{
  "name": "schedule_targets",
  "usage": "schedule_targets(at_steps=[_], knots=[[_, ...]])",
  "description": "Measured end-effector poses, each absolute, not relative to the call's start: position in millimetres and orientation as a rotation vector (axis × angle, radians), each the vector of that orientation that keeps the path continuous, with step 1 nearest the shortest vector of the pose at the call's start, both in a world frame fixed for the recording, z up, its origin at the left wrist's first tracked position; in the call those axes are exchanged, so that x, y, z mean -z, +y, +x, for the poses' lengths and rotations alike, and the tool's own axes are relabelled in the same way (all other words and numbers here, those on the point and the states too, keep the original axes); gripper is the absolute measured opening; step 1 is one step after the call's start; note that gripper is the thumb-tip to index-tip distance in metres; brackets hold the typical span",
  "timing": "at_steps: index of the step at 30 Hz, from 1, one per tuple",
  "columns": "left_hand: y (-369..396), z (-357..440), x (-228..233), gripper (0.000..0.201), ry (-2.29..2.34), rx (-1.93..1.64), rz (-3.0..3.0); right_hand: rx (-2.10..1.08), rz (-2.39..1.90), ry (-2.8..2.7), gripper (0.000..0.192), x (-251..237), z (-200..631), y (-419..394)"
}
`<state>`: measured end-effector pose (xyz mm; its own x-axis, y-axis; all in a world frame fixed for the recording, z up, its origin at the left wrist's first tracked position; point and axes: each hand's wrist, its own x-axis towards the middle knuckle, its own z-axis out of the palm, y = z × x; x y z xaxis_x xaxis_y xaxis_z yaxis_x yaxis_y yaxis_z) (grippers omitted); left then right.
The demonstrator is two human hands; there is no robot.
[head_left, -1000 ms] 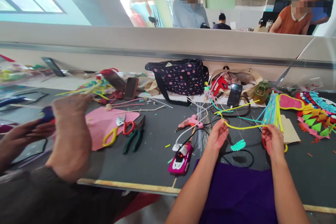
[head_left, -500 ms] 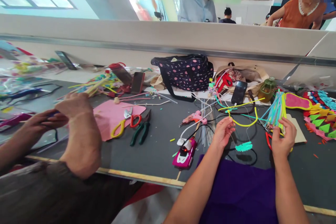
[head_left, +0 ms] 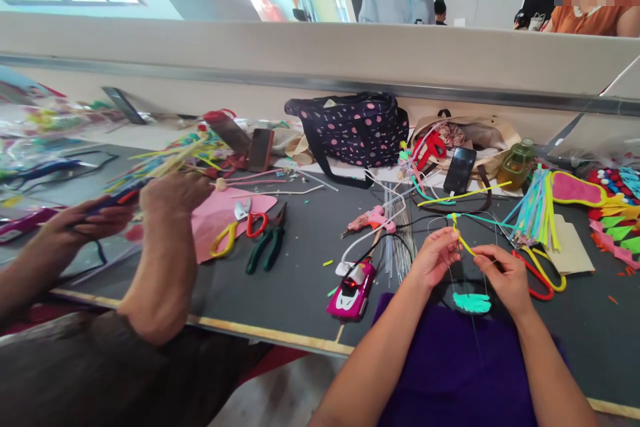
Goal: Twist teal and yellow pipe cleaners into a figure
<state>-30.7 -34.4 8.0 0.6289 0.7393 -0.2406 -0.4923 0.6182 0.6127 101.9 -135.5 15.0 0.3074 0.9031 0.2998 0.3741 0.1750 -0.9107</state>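
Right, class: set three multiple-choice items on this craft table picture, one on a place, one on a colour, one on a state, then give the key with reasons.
1. Where does the toy car lie?
A. Near the table's front edge, left of the person's left hand
B. Inside the dotted bag
C. On the pink sheet

2. What colour is the strip pinched between the person's two hands?
A. Red
B. Yellow
C. White

3. How is the left hand?
A. Flat on the table
B. Open in the air
C. Fingers closed on the strip

Answers: 1 A, the car sits by the front edge of the table, beside that hand. 2 B, the strip shows yellow between left hand and right hand. 3 C, its fingertips pinch the strip.
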Motion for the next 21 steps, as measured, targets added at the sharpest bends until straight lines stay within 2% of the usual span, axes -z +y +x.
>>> schedule_targets(at_steps=[11, 21], knots=[[-38.6, -30.0, -10.6, 0.030, 0.489, -0.733, 0.550, -0.419, -1.597, -1.253, 0.026, -12.8, 109.1, -139.9], [-36.9, -30.6, -8.2, 0.029, 0.533, -0.726, 0.534, -0.169, -1.604, -1.466, 0.019, -10.0, 106.1, -139.8]])
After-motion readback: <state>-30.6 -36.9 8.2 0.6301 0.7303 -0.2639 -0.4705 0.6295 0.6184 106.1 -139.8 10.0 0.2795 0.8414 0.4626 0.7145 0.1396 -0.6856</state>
